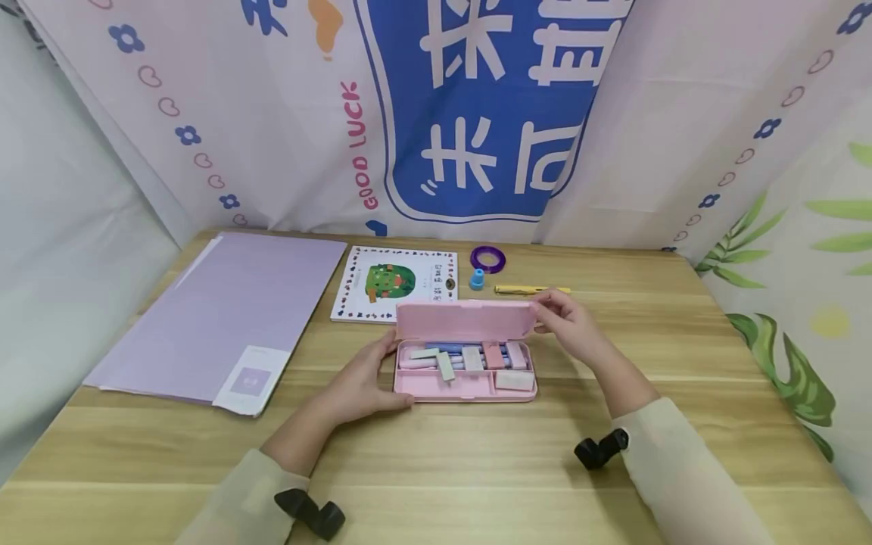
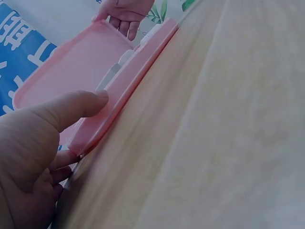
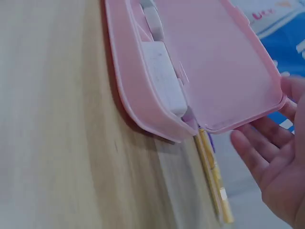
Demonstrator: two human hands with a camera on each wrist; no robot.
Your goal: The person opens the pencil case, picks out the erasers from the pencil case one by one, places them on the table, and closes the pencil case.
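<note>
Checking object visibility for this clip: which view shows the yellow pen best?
Head view: the yellow pen lies whole behind the pink case. The right wrist view shows it blurred, partly under the lid. The left wrist view does not show it.

Wood table [image 1: 477, 469] w/ printed cloth backdrop [image 1: 477, 113]
</note>
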